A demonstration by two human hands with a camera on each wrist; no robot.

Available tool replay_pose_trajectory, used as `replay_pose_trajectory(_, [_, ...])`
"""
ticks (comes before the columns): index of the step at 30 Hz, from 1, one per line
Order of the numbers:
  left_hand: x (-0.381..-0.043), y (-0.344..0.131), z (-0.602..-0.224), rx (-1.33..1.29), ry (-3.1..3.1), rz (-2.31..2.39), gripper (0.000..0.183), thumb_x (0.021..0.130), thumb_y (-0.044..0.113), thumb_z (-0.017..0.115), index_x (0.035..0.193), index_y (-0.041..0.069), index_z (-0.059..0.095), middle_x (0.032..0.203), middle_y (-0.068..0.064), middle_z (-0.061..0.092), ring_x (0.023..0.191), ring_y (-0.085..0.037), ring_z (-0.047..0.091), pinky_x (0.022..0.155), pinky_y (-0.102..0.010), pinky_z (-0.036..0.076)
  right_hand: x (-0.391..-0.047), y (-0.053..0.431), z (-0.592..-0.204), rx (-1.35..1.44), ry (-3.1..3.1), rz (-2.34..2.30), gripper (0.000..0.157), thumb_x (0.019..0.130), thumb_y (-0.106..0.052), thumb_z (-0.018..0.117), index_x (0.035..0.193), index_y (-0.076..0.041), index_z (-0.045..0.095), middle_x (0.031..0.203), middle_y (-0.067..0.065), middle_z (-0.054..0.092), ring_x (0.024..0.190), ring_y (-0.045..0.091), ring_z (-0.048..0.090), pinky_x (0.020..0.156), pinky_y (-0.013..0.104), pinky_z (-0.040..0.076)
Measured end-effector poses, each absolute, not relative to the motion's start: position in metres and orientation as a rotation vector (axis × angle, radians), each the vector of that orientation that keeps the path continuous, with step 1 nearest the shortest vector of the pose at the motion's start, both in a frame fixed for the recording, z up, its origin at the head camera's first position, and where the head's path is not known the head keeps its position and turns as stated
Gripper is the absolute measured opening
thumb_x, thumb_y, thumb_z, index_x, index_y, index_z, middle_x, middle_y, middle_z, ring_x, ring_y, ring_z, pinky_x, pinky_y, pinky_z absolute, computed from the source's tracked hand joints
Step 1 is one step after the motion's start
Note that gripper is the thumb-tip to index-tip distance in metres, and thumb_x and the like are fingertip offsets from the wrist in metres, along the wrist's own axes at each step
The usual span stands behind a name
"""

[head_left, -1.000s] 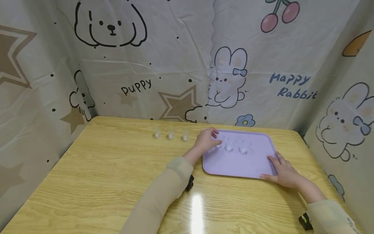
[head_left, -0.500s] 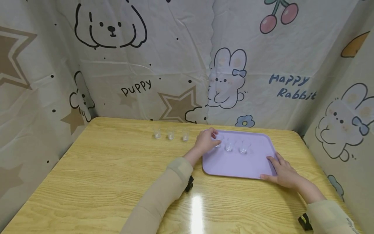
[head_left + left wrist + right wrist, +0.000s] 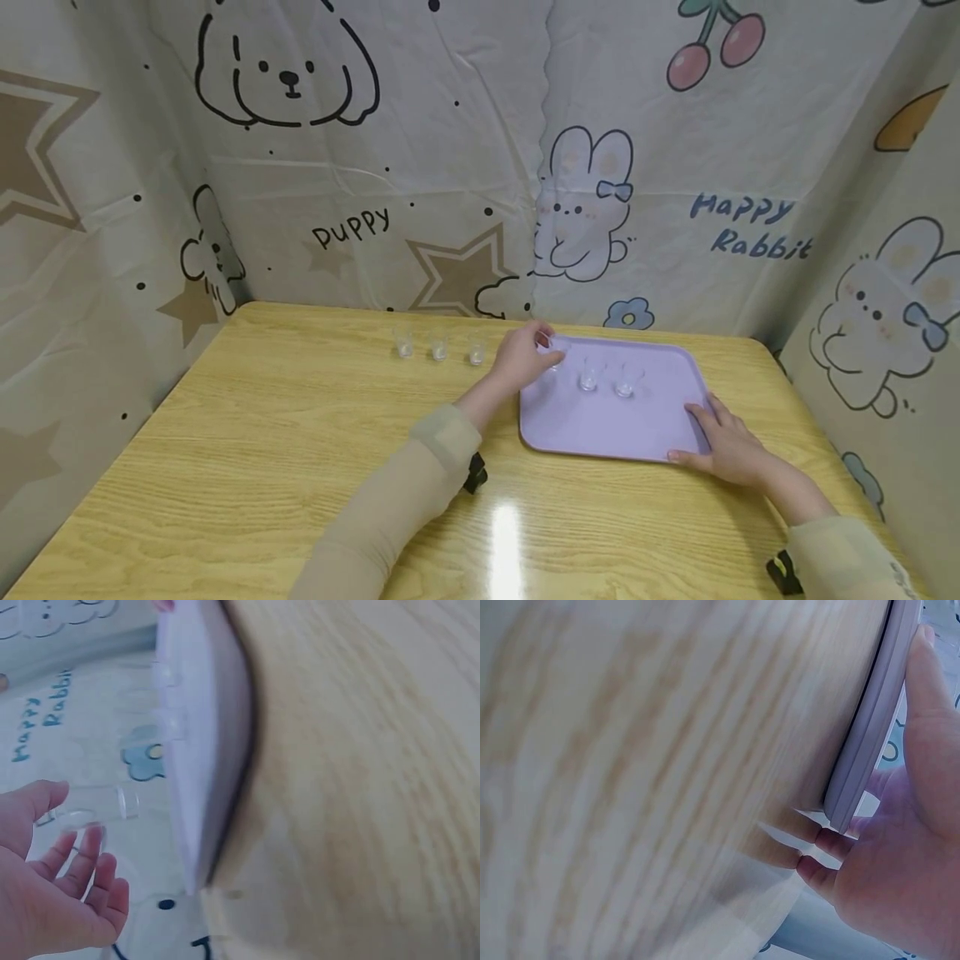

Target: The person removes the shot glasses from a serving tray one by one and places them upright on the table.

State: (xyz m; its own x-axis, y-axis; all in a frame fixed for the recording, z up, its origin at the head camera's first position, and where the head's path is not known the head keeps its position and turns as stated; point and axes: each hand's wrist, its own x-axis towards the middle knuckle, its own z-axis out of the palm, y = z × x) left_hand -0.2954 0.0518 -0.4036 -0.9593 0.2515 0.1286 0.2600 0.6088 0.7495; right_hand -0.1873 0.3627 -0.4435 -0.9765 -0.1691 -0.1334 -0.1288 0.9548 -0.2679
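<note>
Three cups stand in a row on the table, left of the tray. Two others stand on the tray, right of the cup in the left hand; the right hand touches the tray's right edge.

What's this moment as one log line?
left hand: holds clear cup; right hand: touches purple tray; tray: two cups; table: three cups

And up comes the glass cup at the left end of the row, its base now clear of the purple tray! The left hand has eased slightly leftward with it, nearer the tray's far left corner, and the beige sleeve has slid left too.
</note>
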Motion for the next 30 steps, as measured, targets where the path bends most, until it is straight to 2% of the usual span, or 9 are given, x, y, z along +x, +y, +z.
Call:
replay_pose_trajectory(8, [-0.282,0.039,-0.380,-0.459,-2.776,-1.388,0.037,0.076,0.028,0.070,0.106,0.013,0.055,0.093,0.000,0.060,0.091,-0.018,0.053,0.074,-0.025,0.043,-0.187,0.363,-0.443,-0.240,2.959,-0.384,0.098,0.071,-0.063,0.057,0.135,0.004,0.026,0.138,0.037,0.005,0.116,0.060,0.016,0.089,0.069,0.018])
replay_pose_trajectory(13, [-0.275,0.027,-0.371,-0.480,-2.738,-1.454,0.039,0.075,0.029,0.070,0.106,0.012,0.055,0.092,0.001,0.058,0.090,-0.015,0.051,0.078,-0.025,0.043,-0.188,0.363,-0.444,-0.239,2.962,-0.377,0.098,0.071,-0.064,0.056,0.134,0.004,0.026,0.138,0.037,0.006,0.116,0.060,0.016,0.088,0.070,0.018])
replay_pose_trajectory(30, [-0.254,-0.029,-0.362,-0.383,-2.697,-1.521,0.036,0.074,0.030,0.070,0.102,0.015,0.054,0.097,0.002,0.055,0.097,-0.018,0.049,0.082,-0.030,0.043,-0.187,0.363,-0.444,-0.240,2.955,-0.364,0.097,0.072,-0.064,0.056,0.134,0.004,0.026,0.138,0.037,0.007,0.115,0.062,0.016,0.087,0.071,0.019])
